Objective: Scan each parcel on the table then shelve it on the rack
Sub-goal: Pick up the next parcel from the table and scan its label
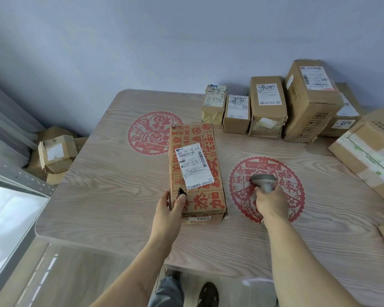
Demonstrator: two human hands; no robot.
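Note:
A long cardboard parcel (196,171) with red printed characters and a white shipping label lies on the wooden table (111,196), near its middle. My left hand (170,206) grips the parcel's near left corner, thumb on top. My right hand (269,201) holds a grey barcode scanner (264,181) by its handle, just right of the parcel, its head turned toward the parcel.
Several labelled cardboard parcels (267,106) stand in a row along the table's far right edge, with a large box (368,151) at the right. Two red paper-cut decorations (152,132) lie on the tabletop. More boxes (54,154) sit on the floor at left beside a grey rack (13,180).

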